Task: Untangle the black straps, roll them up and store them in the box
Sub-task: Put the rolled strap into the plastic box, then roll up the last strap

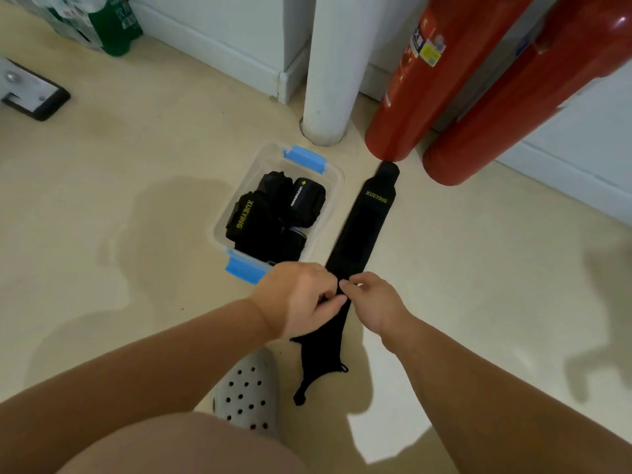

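Pinching with curled fingers, left hand (301, 299) and right hand (372, 302) both grip one black strap (366, 227) laid flat on the floor, just right of one clear box (220, 230) with two blue latches (304, 159) that holds at least three rolled straps (304, 200), near two red extinguishers (410, 97).

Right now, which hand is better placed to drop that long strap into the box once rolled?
Probably the left hand: it pinches the strap beside the box and its near blue latch. The right hand pinches it too, but on the side away from the box.
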